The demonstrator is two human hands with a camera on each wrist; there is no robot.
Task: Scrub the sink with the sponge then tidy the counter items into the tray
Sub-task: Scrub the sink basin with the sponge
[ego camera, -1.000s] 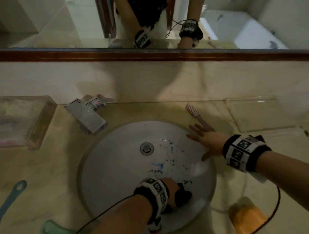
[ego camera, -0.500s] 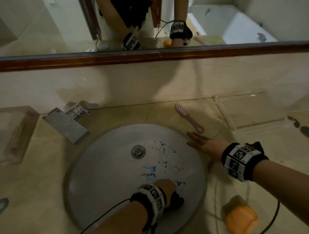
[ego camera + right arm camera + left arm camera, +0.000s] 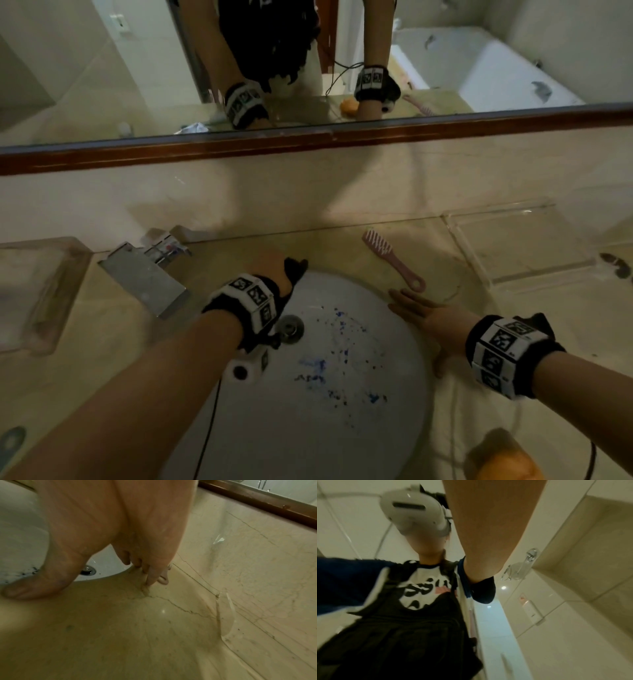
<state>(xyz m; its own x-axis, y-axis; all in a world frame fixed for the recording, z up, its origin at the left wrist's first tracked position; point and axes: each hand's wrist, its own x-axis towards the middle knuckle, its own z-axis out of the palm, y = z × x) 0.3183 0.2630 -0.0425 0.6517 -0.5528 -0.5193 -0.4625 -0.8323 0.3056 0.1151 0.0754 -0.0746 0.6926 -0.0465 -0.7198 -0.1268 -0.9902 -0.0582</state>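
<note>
The white sink (image 3: 376, 411) carries blue specks and smears (image 3: 329, 359) around its drain (image 3: 291, 327). My left hand (image 3: 274, 272) grips a dark sponge (image 3: 297, 269) at the sink's far rim, just right of the faucet (image 3: 144, 277). My right hand (image 3: 418, 308) lies flat, fingers straight, on the counter at the sink's right rim. In the right wrist view that hand (image 3: 147, 574) presses the marble beside the basin. A clear tray (image 3: 513, 240) stands at the back right. The left wrist view shows only my arm and torso.
A pink comb (image 3: 394, 260) lies between the sink and the tray, its handle end just beyond my right fingertips. An orange object (image 3: 503, 459) sits at the front right. A clear box (image 3: 34, 291) stands left, a blue item (image 3: 12, 442) at the front left.
My left hand has carried the sponge from the sink's near side up to the far rim by the faucet. The right hand stays planted on the right rim.
</note>
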